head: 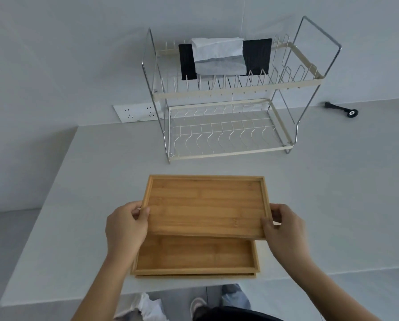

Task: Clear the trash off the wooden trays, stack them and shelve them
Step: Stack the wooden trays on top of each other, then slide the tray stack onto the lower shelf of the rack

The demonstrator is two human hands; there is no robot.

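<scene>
An empty wooden tray (205, 202) is held above the counter, its far end further from me than the trays below. My left hand (126, 228) grips its left rim and my right hand (284, 230) grips its right rim. Beneath its near end lies a second wooden tray (194, 256), stacked on a third tray (194, 276) of which only the front edge shows. No trash is visible on any tray. A two-tier wire rack (228, 135) stands at the back of the counter, its lower shelf bare.
The rack's upper shelf holds a black cloth (256, 54) with a white tissue pack (219, 56) on it. A wall socket strip (136, 112) sits left of the rack. A black tool (342, 110) lies far right. The counter's front edge (78, 295) runs near my feet.
</scene>
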